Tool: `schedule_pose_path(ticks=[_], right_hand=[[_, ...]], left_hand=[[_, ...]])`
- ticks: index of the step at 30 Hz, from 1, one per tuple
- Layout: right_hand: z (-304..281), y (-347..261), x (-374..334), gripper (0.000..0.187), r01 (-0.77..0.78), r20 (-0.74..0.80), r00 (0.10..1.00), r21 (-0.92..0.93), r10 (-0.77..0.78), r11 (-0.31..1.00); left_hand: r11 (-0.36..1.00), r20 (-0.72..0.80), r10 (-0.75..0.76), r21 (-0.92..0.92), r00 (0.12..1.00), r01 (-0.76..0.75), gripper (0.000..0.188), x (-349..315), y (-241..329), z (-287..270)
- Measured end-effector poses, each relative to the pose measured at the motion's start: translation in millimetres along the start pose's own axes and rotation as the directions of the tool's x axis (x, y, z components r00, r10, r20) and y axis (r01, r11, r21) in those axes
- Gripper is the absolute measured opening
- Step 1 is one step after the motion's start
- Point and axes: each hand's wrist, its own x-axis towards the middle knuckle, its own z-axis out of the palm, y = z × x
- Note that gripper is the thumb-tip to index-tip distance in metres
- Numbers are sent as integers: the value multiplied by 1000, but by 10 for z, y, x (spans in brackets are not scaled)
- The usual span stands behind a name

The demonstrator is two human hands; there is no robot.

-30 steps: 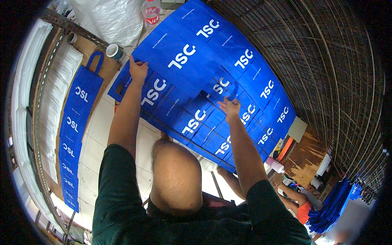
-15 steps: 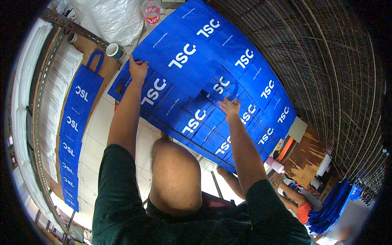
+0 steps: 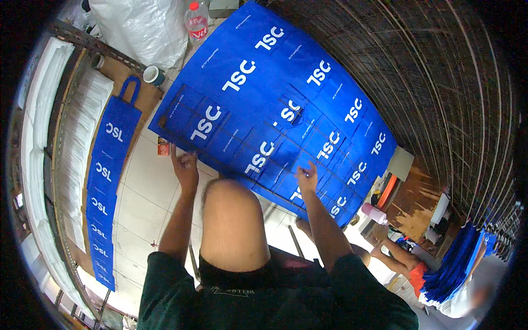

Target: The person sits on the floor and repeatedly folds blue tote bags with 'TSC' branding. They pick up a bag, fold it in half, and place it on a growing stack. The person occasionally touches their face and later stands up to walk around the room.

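Note:
Blue fabric bag pieces with white print lie overlapping in rows on a wire rack in front of me. Just off the left near edge of the rack is my left hand, its index finger stretched out and the other fingers loosely bent, holding nothing I can see. My right hand hovers over or rests lightly on the near part of the blue pieces, fingers apart; contact with the fabric is hard to judge.
A tall bank of wire racks rises at the right. At the left, more printed blue pieces hang over a shelf. A white cup, a plastic bottle and a white sack stand behind. Another person sits lower right.
My left hand has come off the far left corner of the fabric, toward me. My right hand has drawn back nearer. A dark-edged strip by the right hand now lies flat.

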Motion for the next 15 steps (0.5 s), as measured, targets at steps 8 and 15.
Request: schedule_pose_path(ticks=[8, 15], right_hand=[[-1223, 742, -807, 49, 306, 77, 950, -424, -303, 852], [-2180, 632, -1318, 35, 354, 151, 935, -332, -321, 874]], left_hand=[[978, 48, -167, -117, 985, 172, 68, -1056, 648, -678], [949, -171, 101, -279, 980, -146, 75, -953, 2169, -799]])
